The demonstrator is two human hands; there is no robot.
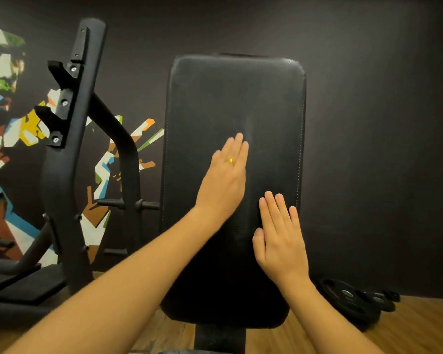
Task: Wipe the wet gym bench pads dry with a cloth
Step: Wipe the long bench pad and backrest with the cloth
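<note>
Pad [230,103], a tall black cushion with stitched edges, stands upright and slightly reclined in the middle of the view, its rounded top against a dark wall [381,123] and its lower end above a black post [219,338] that rises from the wooden floor [420,325]. Both hands lie flat on its face, fingers straight and together, gripping nothing. The left hand [224,180] rests near the pad's middle, fingertips pointing up and slightly right, a gold ring [230,160] on one finger. The right hand [279,238] lies lower and toward the pad's right edge, palm down, thumb tucked alongside. The two hands are close but apart. Bare forearms run down to the bottom of the view. The pad's surface looks matte with faint sheen near the left fingertips; whether it is wet I cannot tell.

Left of the pad stands a black rack upright [69,149] with angled hooks bolted to it, and a curved black tube behind it. A colourful angular mural [8,98] covers the wall beyond the rack. On the floor to the right of the pad, against the wall, lie black weight plates [353,300].
</note>
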